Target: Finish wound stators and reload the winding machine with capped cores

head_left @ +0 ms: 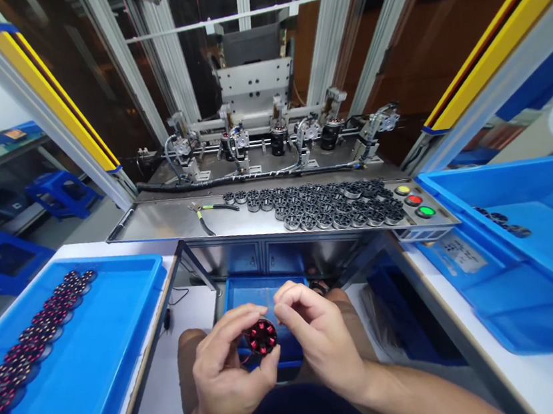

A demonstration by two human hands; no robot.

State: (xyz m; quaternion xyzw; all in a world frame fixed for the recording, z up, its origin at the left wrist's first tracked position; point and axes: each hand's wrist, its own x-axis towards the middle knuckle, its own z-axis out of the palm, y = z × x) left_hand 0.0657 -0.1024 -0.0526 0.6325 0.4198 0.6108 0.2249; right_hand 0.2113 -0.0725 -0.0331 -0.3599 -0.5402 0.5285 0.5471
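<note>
Between the thumb and fingers of my left hand [234, 356] is a round black motor stator [262, 338] with red wire windings, its face turned up toward me. Just right of it, my right hand [319, 332] is closed in a pinch, thumb against index finger. Whatever sits in that pinch, perhaps a wire end, is too small to make out. Both hands are above my lap, over a blue bin [251, 292]. Ahead on the metal ledge lie cutting pliers [207, 215] with black and yellow handles, beside rows of unwound stator cores [321, 207].
A blue tray [118, 314] on the left holds rows of wound stators [35, 340]. On the right stands a blue bin [498, 287] with a few cores. Yellow, red and green buttons [413, 200] sit at the ledge's right end. Behind is a winding machine [256, 88].
</note>
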